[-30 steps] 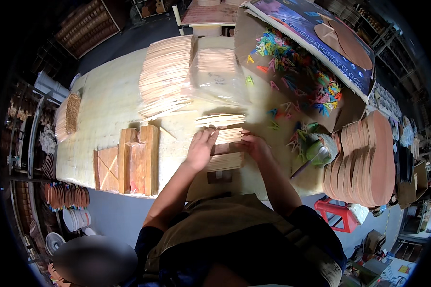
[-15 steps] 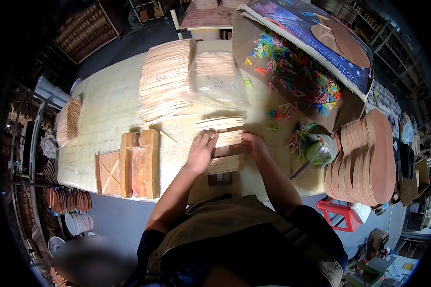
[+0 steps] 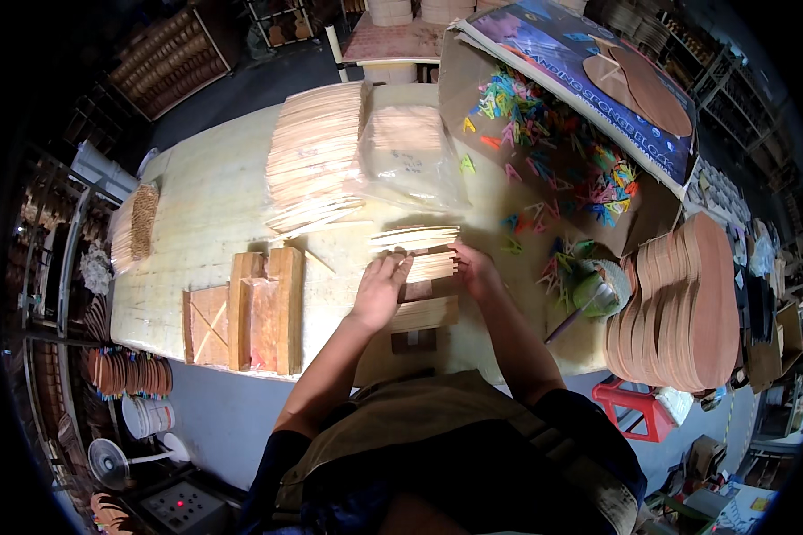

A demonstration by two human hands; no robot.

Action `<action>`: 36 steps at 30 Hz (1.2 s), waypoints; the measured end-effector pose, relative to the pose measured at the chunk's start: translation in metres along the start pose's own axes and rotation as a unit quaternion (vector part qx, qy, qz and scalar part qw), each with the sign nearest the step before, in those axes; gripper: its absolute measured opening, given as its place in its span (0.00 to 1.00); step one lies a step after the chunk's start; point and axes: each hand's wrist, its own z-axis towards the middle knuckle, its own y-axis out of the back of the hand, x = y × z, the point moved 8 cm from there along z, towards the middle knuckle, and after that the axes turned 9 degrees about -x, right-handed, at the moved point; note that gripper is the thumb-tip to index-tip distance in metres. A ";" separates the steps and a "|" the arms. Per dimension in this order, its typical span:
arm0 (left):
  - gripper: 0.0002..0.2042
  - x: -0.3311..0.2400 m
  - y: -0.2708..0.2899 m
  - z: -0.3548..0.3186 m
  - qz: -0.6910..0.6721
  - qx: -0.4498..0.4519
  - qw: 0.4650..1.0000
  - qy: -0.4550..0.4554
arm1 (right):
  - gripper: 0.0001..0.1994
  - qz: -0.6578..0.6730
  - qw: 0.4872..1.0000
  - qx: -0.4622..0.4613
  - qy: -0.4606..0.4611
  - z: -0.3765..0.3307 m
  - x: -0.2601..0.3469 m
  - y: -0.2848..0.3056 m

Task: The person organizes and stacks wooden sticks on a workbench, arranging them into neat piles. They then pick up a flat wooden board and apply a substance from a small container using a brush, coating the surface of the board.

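Note:
Between my two hands lies a bundle of thin pale wooden strips (image 3: 433, 266) on a dark wooden piece over the table. My left hand (image 3: 382, 287) closes on the bundle's left end, its fingers bent together over the strips. At the other end my right hand (image 3: 478, 272) pinches the strips' ends; its thumb is partly hidden. Just beyond sits a loose row of similar strips (image 3: 410, 237), touching or nearly touching the bundle. On the near side, below the dark piece, is another stack of strips (image 3: 426, 314).
A large pile of strips (image 3: 317, 152) and a plastic-bagged stack (image 3: 410, 160) lie farther back. Wooden blocks (image 3: 284, 308) stand left. At right are a carton (image 3: 656, 165) of coloured clips, a green pot with a brush (image 3: 602, 290) and stacked guitar-shaped boards (image 3: 678, 303).
The whole view has shifted slightly, putting the table lower in the picture. Both hands stay at the bundle's ends. A dark blurred shape at lower left is gone, uncovering a control box.

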 end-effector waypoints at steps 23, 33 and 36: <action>0.24 -0.001 0.003 0.002 0.024 -0.039 0.998 -0.041 | 0.18 -0.031 0.997 -0.009 0.070 0.037 0.013 -0.001; 0.23 0.002 0.001 -0.002 0.023 -0.022 0.999 -0.031 | 0.08 0.033 0.991 0.006 0.127 0.056 0.042 0.017; 0.25 -0.002 0.004 0.002 0.013 -0.010 0.999 -0.030 | 0.07 0.155 0.977 -0.004 0.144 0.076 0.058 0.032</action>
